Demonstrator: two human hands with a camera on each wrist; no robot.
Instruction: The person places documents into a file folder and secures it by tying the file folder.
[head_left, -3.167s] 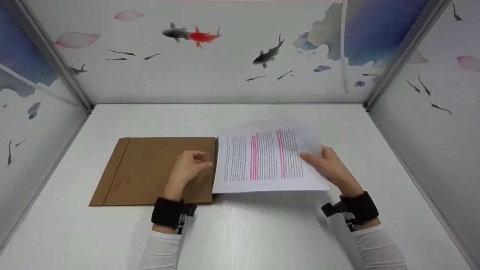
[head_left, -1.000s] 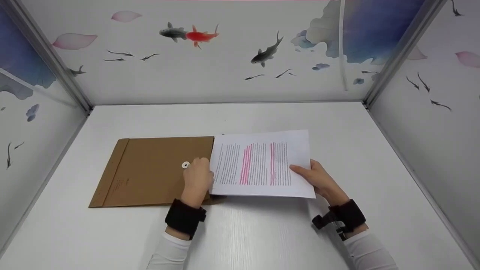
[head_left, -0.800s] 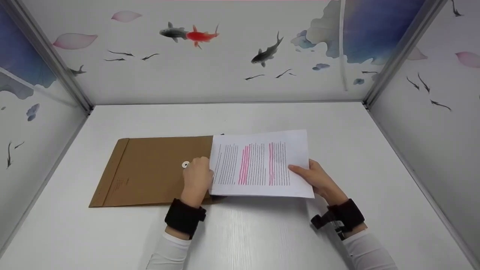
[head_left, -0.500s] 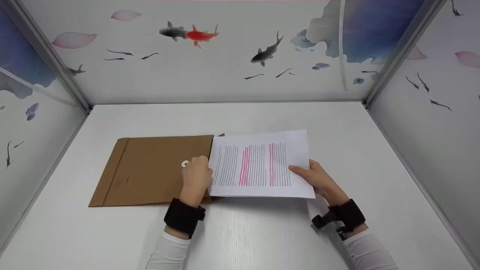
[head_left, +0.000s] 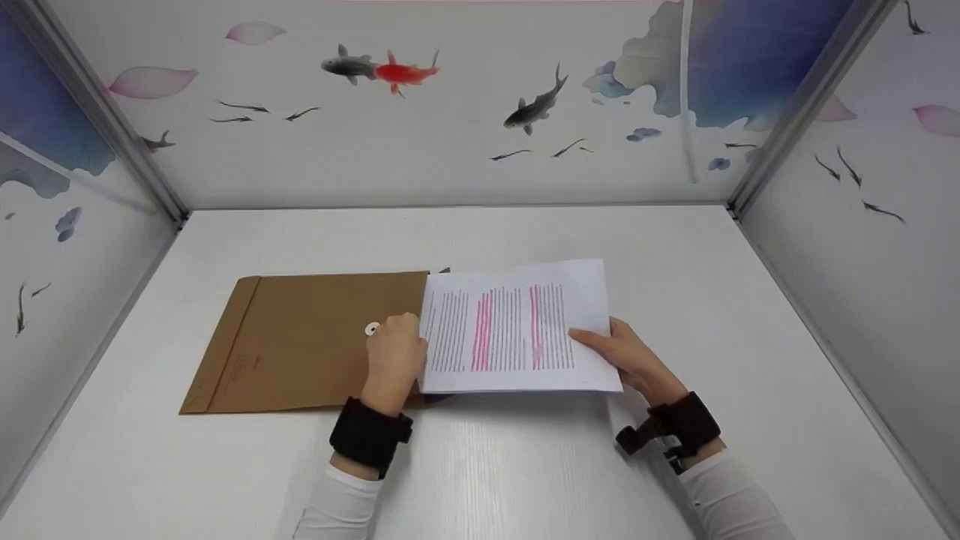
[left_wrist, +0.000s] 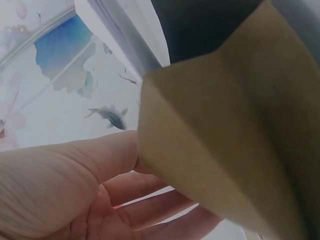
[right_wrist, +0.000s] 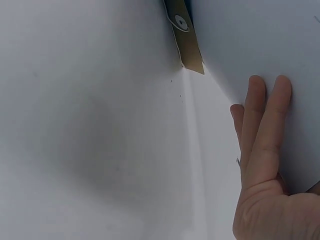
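Note:
A brown kraft envelope [head_left: 300, 341] lies flat on the white table [head_left: 487, 465], with its mouth to the right and a white string button [head_left: 372, 328] near that end. My left hand [head_left: 397, 349] grips the envelope's mouth edge. In the left wrist view its fingers [left_wrist: 150, 210] curl round the lifted brown flap [left_wrist: 235, 130]. My right hand [head_left: 604, 345] pinches a stack of printed sheets [head_left: 517, 326] with pink highlighted lines, thumb on top. Straight fingers [right_wrist: 262, 130] support the sheets [right_wrist: 250, 40] from below. The stack's left edge sits at the envelope's mouth.
White panels painted with fish and petals [head_left: 450, 112] wall the table in at the back and on both sides. Metal corner posts [head_left: 97, 112] stand at the back corners. In the right wrist view the envelope's lower flap [right_wrist: 184, 35] with a white button lies under the sheets.
My right hand has pushed the sheets a little further left toward the envelope's mouth. My left hand moved from resting on the envelope to gripping its mouth edge and has stayed there.

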